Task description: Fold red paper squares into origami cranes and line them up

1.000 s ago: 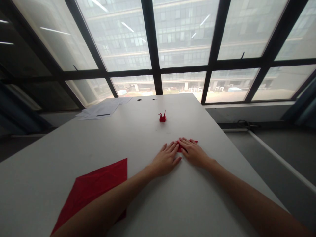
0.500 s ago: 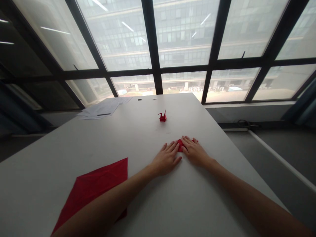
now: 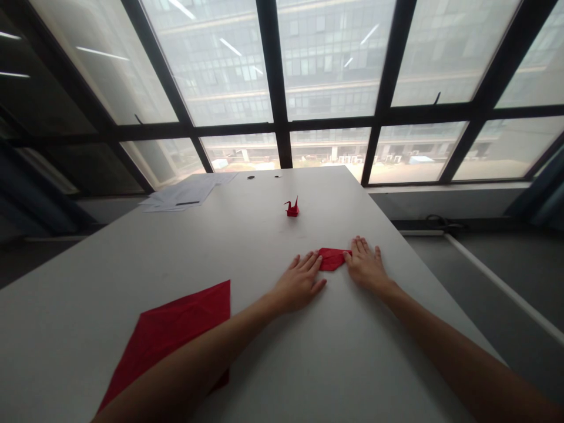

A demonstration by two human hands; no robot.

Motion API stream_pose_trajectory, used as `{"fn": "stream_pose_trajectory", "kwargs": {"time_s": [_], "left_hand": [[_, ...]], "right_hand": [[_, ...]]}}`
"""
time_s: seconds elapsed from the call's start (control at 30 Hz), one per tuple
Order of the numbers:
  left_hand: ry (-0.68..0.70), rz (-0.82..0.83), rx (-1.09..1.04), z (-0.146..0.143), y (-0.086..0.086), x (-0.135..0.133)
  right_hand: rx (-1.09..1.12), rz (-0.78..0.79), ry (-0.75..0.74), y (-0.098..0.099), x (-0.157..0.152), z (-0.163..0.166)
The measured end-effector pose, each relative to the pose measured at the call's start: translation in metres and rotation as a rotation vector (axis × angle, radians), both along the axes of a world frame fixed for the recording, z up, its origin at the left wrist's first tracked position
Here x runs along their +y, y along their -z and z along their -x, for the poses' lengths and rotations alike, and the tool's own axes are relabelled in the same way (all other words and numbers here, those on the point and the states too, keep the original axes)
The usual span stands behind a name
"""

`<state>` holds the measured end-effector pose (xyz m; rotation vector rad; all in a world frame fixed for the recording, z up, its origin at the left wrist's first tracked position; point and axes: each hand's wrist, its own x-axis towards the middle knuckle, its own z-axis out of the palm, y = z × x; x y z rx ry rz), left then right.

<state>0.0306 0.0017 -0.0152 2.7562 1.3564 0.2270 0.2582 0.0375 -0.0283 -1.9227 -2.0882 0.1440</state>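
A small folded piece of red paper (image 3: 333, 259) lies flat on the white table (image 3: 273, 364) between my hands. My left hand (image 3: 300, 283) rests open, palm down, with its fingertips on the paper's left end. At the right end, my right hand (image 3: 366, 264) lies flat with fingers stretched out, its thumb side touching the paper's narrow tip. Beyond the hands stands a red origami crane (image 3: 292, 208). Under my left forearm is a larger sheet of red paper (image 3: 176, 329), partly hidden by the arm.
White paper sheets (image 3: 187, 191) are spread at the table's far left, with a dark thin strip on them. Two small dark round spots sit near the far edge. Black-framed windows (image 3: 285, 94) rise behind the table. A dark cable (image 3: 440, 221) lies off to the right.
My right hand has slid to the right along the folded paper, uncovering its middle. My left hand stays at the left end.
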Motion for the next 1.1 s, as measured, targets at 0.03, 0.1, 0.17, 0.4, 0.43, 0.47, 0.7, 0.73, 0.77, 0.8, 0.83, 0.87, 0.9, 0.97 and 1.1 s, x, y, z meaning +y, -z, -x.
{"fn": "stream_pose_trajectory", "kwargs": {"time_s": [0.03,0.1,0.17,0.4,0.43,0.47,0.7,0.73,0.77,0.8,0.83,0.87,0.9,0.97,1.1], "left_hand": [[0.0,0.002,0.001,0.0,0.0,0.0],[0.001,0.004,0.002,0.0,0.0,0.0],[0.0,0.002,-0.001,0.0,0.0,-0.001],[0.001,-0.021,-0.023,-0.001,0.001,-0.001],[0.003,-0.019,-0.027,-0.001,0.002,-0.001],[0.003,-0.017,-0.033,-0.001,0.001,-0.001],[-0.008,0.003,-0.154,0.0,-0.003,0.001],[-0.005,-0.005,-0.188,0.001,-0.005,0.002],[0.0,-0.017,-0.226,0.001,-0.007,0.004],[0.004,-0.032,-0.268,0.002,-0.008,0.006],[0.005,-0.046,-0.31,0.003,-0.009,0.007],[0.002,-0.057,-0.351,0.004,-0.01,0.009],[-0.004,-0.062,-0.387,0.005,-0.011,0.011],[-0.013,-0.058,-0.445,0.006,-0.011,0.015],[-0.006,-0.037,-0.507,0.008,-0.008,0.019]], "right_hand": [[0.02,-0.048,0.023,-0.001,0.0,0.001],[0.068,-0.151,-0.009,-0.004,-0.001,0.005],[0.112,-0.215,-0.159,-0.008,-0.004,0.011],[0.088,-0.024,-0.537,-0.009,-0.014,0.026],[0.08,-0.01,-0.539,-0.009,-0.014,0.027],[0.077,-0.005,-0.54,-0.009,-0.014,0.026],[0.073,-0.019,-0.532,-0.009,-0.013,0.025],[0.072,-0.02,-0.534,-0.009,-0.013,0.025],[0.07,-0.02,-0.536,-0.01,-0.014,0.025],[0.067,-0.02,-0.538,-0.01,-0.014,0.025],[0.066,-0.02,-0.54,-0.011,-0.014,0.026],[0.065,-0.019,-0.542,-0.012,-0.014,0.026],[0.065,-0.019,-0.543,-0.013,-0.014,0.026],[0.069,-0.019,-0.546,-0.014,-0.014,0.026],[0.092,-0.022,-0.555,-0.014,-0.014,0.025]]}}
